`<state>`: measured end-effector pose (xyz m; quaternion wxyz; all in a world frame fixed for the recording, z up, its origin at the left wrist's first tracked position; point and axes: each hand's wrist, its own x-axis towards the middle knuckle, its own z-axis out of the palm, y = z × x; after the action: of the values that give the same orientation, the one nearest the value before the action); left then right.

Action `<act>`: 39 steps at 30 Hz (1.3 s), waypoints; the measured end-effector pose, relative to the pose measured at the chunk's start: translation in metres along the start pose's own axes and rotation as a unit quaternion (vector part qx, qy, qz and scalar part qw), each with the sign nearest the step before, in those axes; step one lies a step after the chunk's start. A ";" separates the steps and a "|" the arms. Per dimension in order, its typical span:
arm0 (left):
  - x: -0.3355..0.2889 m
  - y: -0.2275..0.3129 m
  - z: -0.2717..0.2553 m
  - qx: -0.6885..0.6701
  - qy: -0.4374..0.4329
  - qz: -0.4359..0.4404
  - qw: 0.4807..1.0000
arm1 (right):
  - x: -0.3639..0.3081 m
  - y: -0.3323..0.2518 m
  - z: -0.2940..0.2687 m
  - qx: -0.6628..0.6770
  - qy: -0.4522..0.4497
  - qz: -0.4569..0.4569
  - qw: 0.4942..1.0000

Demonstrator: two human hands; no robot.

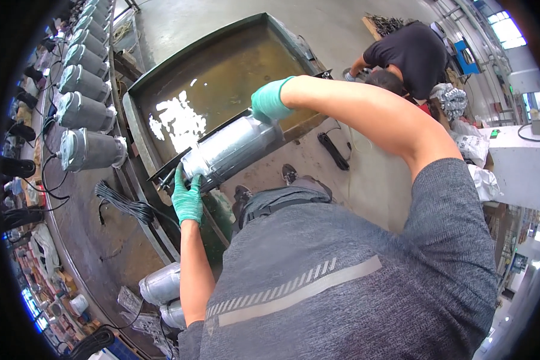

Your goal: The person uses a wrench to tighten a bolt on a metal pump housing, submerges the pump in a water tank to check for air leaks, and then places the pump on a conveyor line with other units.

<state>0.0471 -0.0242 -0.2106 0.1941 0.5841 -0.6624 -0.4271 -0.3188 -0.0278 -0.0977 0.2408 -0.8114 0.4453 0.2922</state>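
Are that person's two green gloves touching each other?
Apart. The head view shows the left glove at the left end of the silver can and the right glove at its right end, with the can's shiny side between them.

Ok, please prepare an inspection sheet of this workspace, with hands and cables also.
Surface: rectangular metal tank holding murky brown water.
Work item: silver metal cylinder along the tank's near edge.
Clutter: white plastic bags at right.
Hands: green-gloved left hand at the cylinder's left end; green-gloved right hand over its right end.
Cables: coiled black cable at left; another black coil on the floor.
Surroundings: row of grey metal cylinders at left; co-worker in dark shirt bending at right.
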 end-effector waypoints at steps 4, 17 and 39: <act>0.003 -0.013 0.004 0.015 0.011 0.021 1.000 | -0.019 0.000 0.006 0.168 0.149 0.005 0.974; 0.004 -0.018 0.006 0.048 0.021 0.010 0.999 | -0.024 -0.014 -0.014 0.057 0.062 0.161 0.983; 0.002 -0.009 0.004 0.047 0.013 0.002 0.999 | -0.013 -0.009 -0.007 0.101 0.167 0.059 0.979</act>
<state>0.0491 -0.0243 -0.2201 0.1761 0.5968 -0.6800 -0.3878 -0.3145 -0.0202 -0.0825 0.2262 -0.7925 0.5535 0.1198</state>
